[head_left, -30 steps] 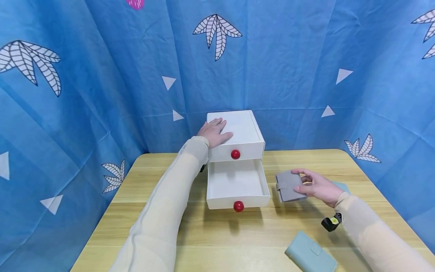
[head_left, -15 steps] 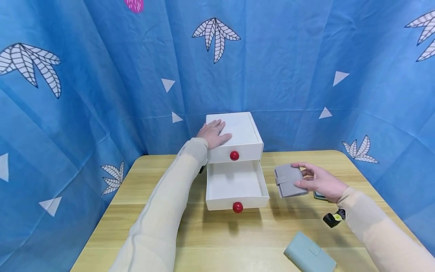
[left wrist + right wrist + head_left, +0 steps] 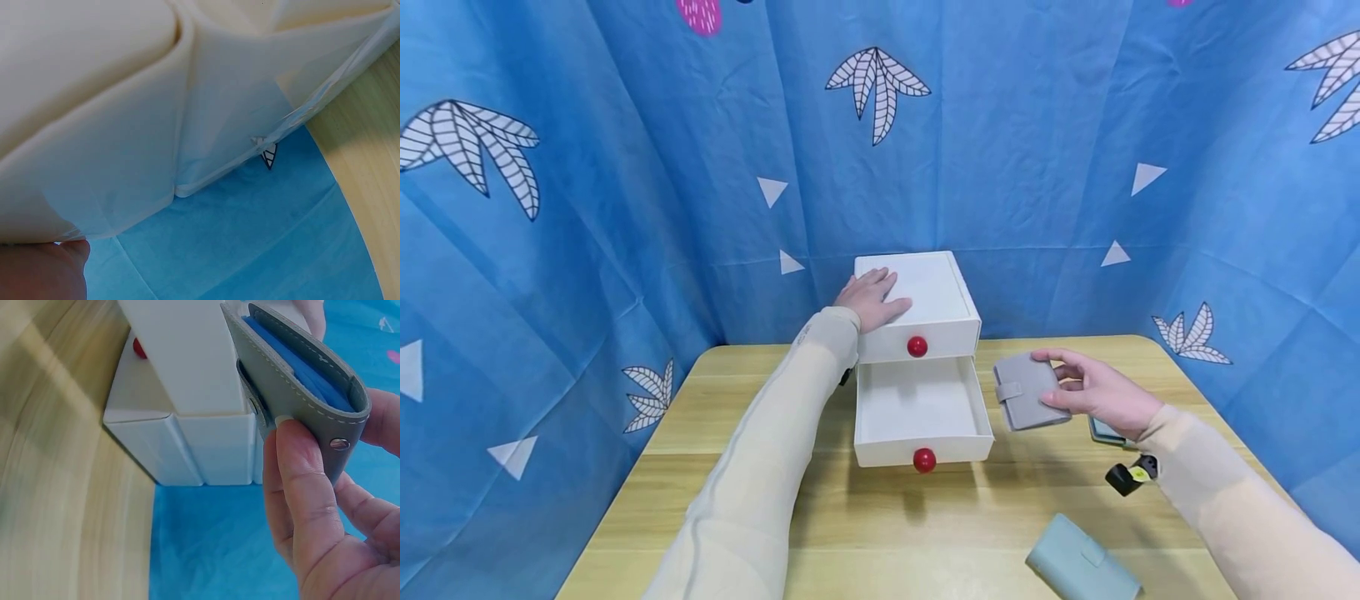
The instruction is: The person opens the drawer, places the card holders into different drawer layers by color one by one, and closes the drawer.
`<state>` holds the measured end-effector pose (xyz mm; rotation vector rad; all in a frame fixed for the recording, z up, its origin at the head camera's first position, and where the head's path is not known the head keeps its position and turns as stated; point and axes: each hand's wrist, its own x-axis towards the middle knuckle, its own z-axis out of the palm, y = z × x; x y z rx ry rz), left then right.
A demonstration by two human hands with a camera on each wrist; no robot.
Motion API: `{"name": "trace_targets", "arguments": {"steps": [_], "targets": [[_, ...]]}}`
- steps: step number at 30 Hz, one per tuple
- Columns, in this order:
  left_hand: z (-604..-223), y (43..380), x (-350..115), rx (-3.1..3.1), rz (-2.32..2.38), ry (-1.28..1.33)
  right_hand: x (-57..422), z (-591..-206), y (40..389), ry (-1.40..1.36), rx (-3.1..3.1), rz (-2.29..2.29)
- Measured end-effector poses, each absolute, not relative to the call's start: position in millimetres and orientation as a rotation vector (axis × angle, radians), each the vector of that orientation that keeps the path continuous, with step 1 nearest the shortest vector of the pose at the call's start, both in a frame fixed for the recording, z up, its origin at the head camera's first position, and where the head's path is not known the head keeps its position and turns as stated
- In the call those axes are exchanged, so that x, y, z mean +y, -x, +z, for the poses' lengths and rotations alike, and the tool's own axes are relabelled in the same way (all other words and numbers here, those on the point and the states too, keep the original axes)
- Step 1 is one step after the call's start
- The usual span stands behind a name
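A small white drawer cabinet [image 3: 917,292] with red knobs stands near the table's far edge, its lower drawer [image 3: 921,408] pulled out and bare inside. My left hand [image 3: 872,302] rests on the cabinet's top left side with fingers spread; the left wrist view shows part of it against the white side wall [image 3: 125,150]. To the right of the drawer, my right hand [image 3: 1097,392] holds a grey wallet [image 3: 1028,390] with a strap by its right side, thumb in front, above the table. In the right wrist view the wallet [image 3: 294,387] has blue material inside.
A light blue wallet [image 3: 1084,560] lies at the table's front right. Another bluish wallet [image 3: 1108,432] lies partly behind my right wrist. A blue patterned curtain [image 3: 1037,167] surrounds the wooden table [image 3: 715,475] at the back and sides.
My right hand has moved the grey wallet a little upward and left, toward the open drawer, uncovering more of the wallet behind the wrist. The left hand stays on the cabinet.
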<state>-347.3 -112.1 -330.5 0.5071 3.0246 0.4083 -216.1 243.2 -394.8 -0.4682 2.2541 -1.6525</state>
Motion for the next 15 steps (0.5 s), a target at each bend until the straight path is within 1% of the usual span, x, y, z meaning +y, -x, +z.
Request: {"name": "trace_targets", "arguments": {"steps": [15], "targets": [[-331.5,348.7,-111.8,3.023,0.406,-0.533,218.7,-376.8,216.4,0.537,2.292,-1.569]]}}
